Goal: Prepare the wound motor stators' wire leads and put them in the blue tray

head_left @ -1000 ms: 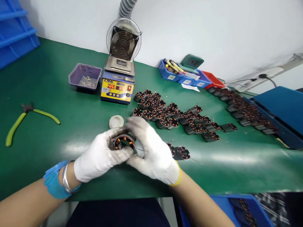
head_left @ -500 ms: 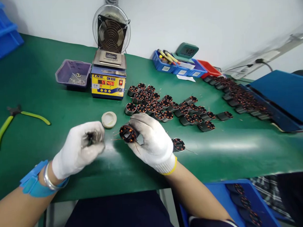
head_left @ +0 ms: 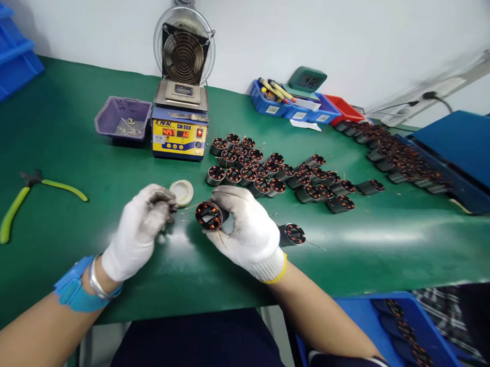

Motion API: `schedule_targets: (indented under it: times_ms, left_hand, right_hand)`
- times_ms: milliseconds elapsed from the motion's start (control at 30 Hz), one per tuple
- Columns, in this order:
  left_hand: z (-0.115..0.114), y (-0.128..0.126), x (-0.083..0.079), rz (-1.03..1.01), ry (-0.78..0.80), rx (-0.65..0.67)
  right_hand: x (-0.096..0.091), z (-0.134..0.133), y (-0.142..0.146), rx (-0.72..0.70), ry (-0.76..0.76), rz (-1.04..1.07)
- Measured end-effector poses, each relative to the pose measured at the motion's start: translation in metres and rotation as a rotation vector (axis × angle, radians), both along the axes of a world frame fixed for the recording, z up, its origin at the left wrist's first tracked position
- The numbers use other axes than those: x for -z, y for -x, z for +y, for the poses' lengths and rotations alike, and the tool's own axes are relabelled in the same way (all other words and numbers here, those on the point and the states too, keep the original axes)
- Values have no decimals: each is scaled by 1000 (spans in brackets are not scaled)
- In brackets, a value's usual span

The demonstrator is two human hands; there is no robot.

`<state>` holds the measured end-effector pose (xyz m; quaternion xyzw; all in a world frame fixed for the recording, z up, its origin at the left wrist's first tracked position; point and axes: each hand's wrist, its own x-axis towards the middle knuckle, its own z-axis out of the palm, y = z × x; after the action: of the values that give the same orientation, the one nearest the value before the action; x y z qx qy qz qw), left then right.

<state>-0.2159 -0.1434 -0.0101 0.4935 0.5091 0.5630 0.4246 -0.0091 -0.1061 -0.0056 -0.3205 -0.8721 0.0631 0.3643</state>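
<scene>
My right hand (head_left: 246, 226), in a white glove with a yellow cuff, grips a motor stator (head_left: 209, 214), a dark cylinder with copper windings. Its open end faces left and thin wire leads stick out of it. To the left is my left hand (head_left: 144, 227), also gloved, with grey-stained, curled fingers blurred by motion; whether they hold anything does not show. Just beyond those fingers lies a small round cream-coloured dish (head_left: 181, 193). Another stator (head_left: 292, 234) lies on its side beside my right hand.
Several stators (head_left: 261, 186) stand or lie grouped on the green table (head_left: 120, 182). Behind are a yellow-fronted solder pot (head_left: 179, 136), a fan (head_left: 185, 53) and a purple bin (head_left: 123, 121). Green-handled cutters (head_left: 35, 179) lie at left. A blue crate (head_left: 354, 319) with stators sits below at right.
My left hand has moved right and slightly up, closer to the dish and the stator. My right hand keeps its hold on the stator, which has turned slightly. The view has shifted a little.
</scene>
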Motion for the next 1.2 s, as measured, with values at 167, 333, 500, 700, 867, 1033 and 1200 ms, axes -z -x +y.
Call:
schedule_targets:
  times_ms: [167, 333, 500, 700, 867, 1033, 1200]
  left_hand:
    - [5, -3, 2, 98, 81, -51]
    - [21, 14, 13, 45, -100, -367]
    - [35, 10, 35, 648, -14, -97]
    - [43, 3, 46, 981, 22, 43]
    - [44, 5, 43, 1009, 25, 43]
    - [43, 5, 43, 1036, 36, 49]
    - [43, 4, 44, 1047, 26, 50]
  right_hand:
    - [5, -2, 6, 40, 119, -4]
    - [-1, 6, 11, 258, 290, -121]
    - [-6, 21, 26, 364, 342, -454]
    - [-17, 28, 41, 347, 375, -651]
    - [-33, 31, 47, 312, 401, -739]
    - [-42, 37, 49, 289, 448, -805]
    - [-46, 38, 48, 259, 438, -847]
